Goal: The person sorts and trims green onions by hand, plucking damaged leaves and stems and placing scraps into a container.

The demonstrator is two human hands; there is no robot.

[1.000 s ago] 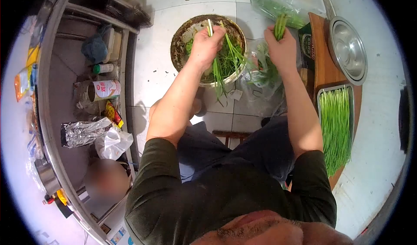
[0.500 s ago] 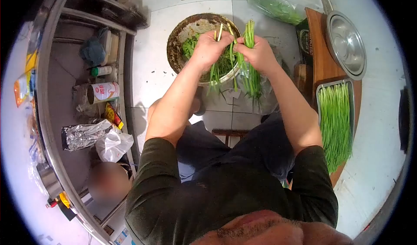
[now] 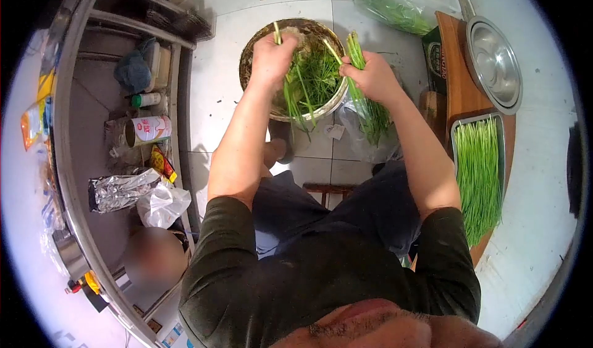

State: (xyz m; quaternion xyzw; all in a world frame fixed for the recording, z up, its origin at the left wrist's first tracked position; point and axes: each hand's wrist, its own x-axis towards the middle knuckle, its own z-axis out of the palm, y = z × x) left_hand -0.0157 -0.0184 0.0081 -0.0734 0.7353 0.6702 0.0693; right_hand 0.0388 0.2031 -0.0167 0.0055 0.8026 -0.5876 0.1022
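Note:
My left hand is closed on a few garlic chives, pale ends up and green leaves trailing below, over the left part of a round stained bucket. Green leafy scraps lie inside the bucket. Just off its right rim, my right hand grips a thicker bunch of garlic chives. One pale stalk tilts out to the left from near that hand's thumb. The leaves of the bunch hang over a clear plastic bag on the floor.
On the wooden surface at right are a tray of lined-up garlic chives and a steel bowl. A plastic bag of greens lies beyond. At left stands a shelf with a can and a white bag.
My left hand has moved left, away from my right hand, carrying a few chives with it. My right hand keeps its bunch, shifted slightly right.

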